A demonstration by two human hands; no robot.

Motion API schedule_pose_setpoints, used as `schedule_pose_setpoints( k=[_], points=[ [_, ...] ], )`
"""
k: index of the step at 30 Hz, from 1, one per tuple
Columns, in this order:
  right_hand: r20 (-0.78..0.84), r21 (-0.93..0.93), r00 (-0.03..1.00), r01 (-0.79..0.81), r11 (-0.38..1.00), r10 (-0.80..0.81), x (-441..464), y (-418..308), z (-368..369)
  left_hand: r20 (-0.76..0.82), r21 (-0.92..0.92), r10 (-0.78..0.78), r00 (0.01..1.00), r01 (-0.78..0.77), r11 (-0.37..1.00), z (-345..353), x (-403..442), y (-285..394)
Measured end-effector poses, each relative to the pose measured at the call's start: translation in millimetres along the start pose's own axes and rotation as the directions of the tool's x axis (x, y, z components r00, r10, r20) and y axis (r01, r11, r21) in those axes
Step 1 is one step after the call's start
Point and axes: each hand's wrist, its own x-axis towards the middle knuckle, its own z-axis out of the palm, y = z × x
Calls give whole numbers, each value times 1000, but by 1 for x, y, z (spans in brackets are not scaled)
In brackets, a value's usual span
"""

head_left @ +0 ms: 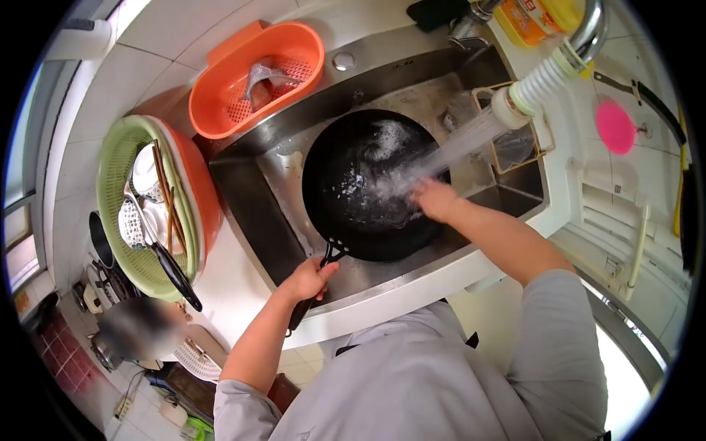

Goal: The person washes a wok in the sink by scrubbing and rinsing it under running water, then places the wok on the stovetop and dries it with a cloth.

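A black frying pan (346, 162) sits in the steel sink (250, 198), with water and some white foam inside. My left hand (309, 282) is wrapped round the pan's handle (298, 314) at the sink's front edge. Over the pan's right side is my right hand (435, 199), close to its inner surface. Water streams from a white ribbed faucet hose (544, 79) into the pan beside that hand. Spray and motion blur smear the right fingers, so I cannot make out their pose or whether they hold anything.
An orange strainer basket (213, 88) holding a greyish cloth-like item stands behind the sink. To the left, a green basket (110, 191) carries bowls, chopsticks and a black-handled utensil. A wire rack (546, 136) is at the sink's right; a yellow bottle (540, 18) stands behind the faucet.
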Motion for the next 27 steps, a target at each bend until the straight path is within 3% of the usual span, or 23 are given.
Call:
schedule_pose_setpoints(
  k=[3,4,5,6,8,11,12,13,15,18,20,24,25,27],
  points=[
    [-135,-80,988,-92,993,81,-1,3,-4,91,-211,156,984,-134,968,-1,-8,4],
    [-151,24,982,-113,993,116,-2,-6,1,114,-289,222,968,-181,940,0,-15,9],
    [-167,128,974,-131,983,151,-2,-19,7,99,-224,216,971,-190,956,1,-22,16],
    [-47,178,988,-137,974,148,1,-33,6,84,-154,214,973,-199,968,3,-29,27],
    [17,283,1000,-30,959,26,-1,-60,3,37,-43,199,979,-197,979,9,-44,49],
    [-164,431,986,85,898,-15,14,-89,17,-107,74,144,984,-137,988,23,-71,72],
    [-269,464,961,183,867,-59,11,-96,10,-192,156,168,967,-138,978,27,-75,73],
    [-124,486,989,132,864,-81,5,-103,-9,-271,238,197,942,-133,962,31,-80,71],
    [-130,518,987,149,842,-95,0,-118,-28,-382,383,283,880,-128,915,34,-89,57],
    [-151,498,967,256,828,-208,11,-145,-26,-505,629,347,790,62,775,46,-132,78],
    [-271,686,952,294,665,-141,-8,-154,-37,-574,652,352,739,152,743,51,-150,79],
    [-222,584,924,382,716,-312,-17,-149,-55,-633,662,428,645,166,731,56,-169,74],
    [-287,518,920,383,765,-267,-8,-149,-44,-631,637,407,661,141,758,57,-171,77],
    [-380,594,917,341,729,-120,-5,-136,-31,-617,579,365,697,88,811,57,-173,84]
  ],
)
